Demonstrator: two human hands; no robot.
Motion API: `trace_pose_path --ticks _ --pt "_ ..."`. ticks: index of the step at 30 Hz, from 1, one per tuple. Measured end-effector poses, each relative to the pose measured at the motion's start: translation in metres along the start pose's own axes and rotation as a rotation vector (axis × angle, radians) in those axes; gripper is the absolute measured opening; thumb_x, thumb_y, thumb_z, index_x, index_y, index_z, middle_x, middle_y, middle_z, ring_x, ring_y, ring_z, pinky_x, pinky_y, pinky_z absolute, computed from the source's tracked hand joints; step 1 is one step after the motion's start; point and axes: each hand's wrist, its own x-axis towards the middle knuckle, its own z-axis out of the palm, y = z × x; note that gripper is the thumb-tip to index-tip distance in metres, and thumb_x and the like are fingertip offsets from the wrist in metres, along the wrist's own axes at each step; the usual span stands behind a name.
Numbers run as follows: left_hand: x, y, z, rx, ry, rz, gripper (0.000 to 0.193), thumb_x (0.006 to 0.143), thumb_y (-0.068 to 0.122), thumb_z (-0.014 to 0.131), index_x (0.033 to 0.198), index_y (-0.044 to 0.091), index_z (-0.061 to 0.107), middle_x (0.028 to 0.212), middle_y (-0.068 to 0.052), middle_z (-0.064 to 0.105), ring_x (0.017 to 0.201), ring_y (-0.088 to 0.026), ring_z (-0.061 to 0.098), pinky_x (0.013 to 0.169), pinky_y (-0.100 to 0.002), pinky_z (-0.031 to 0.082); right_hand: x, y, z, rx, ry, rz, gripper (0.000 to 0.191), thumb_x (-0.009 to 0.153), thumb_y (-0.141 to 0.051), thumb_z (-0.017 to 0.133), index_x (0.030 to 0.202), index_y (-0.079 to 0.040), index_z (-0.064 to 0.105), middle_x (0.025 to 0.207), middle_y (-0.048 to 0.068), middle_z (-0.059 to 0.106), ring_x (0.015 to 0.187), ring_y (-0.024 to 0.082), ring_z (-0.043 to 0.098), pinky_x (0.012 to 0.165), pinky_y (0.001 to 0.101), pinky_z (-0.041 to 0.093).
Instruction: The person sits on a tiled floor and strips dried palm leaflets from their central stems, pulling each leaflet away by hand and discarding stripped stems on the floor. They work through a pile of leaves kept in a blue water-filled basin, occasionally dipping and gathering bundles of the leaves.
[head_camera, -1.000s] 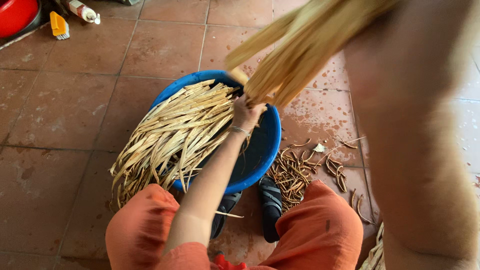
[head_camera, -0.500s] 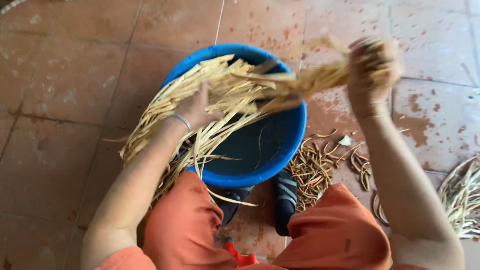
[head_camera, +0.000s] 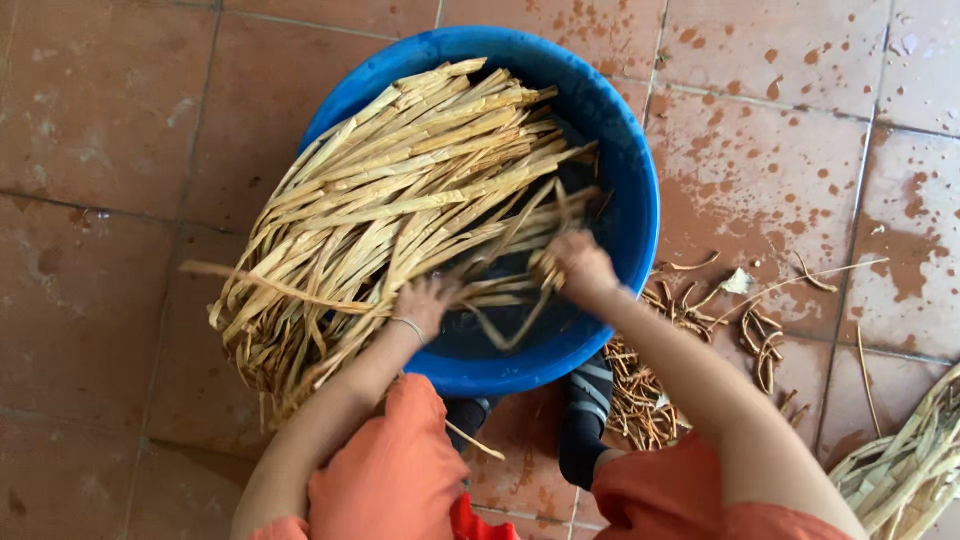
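Both forearms angled down into blue basin (head_camera: 630, 170): left hand (head_camera: 428, 300) spread open, pressing pale strips (head_camera: 400, 200) draped over its rim; right hand (head_camera: 578, 262) closed on a few strip ends.

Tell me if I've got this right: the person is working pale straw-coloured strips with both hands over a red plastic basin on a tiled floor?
Not quite: the basin is blue, not red, as the head view shows. The rest holds: both the left hand and the right hand are in the pale strips over it, on the tiled floor.
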Motion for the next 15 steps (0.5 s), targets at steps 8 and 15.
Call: trace_pose_path --ticks 8,15 --pt "0.021 -0.010 0.014 0.017 0.347 -0.370 0.049 0.091 0.026 0.051 0.137 0.011 0.061 0.137 -0.014 0.068 0.129 -0.035 0.057 0.114 -0.054 0.037 0.011 -0.018 0.035 -0.166 -0.385 -0.318 0.031 0.089 -0.016 0.067 0.120 -0.020 0.065 0.115 0.011 0.072 0.108 0.030 0.068 0.091 0.0433 0.058" --pt "0.018 -0.007 0.002 -0.427 -0.092 -0.251 0.038 0.097 0.016 0.050 0.129 0.010 0.069 0.127 -0.018 0.070 0.120 -0.037 0.067 0.097 -0.053 0.054 0.016 0.001 -0.005 -0.167 -0.151 0.070 0.034 0.079 -0.038 0.078 0.109 -0.025 0.070 0.105 0.010 0.073 0.102 0.031 0.066 0.079 0.0453 0.057"
